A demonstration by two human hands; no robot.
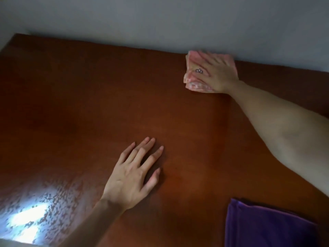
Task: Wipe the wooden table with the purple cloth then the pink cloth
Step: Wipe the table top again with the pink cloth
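The reddish-brown wooden table point(89, 97) fills most of the view. My right hand point(216, 72) lies palm down on the folded pink cloth point(191, 81), pressing it to the table at the far edge, close to the wall. My left hand point(135, 173) rests flat on the bare wood near the middle, fingers spread, holding nothing. The purple cloth point(267, 227) lies folded at the near right corner, apart from both hands and under my right forearm's line.
A pale grey wall point(160, 20) runs along the table's far edge. A bright patch of reflected light point(30, 216) shines on the wood at the near left.
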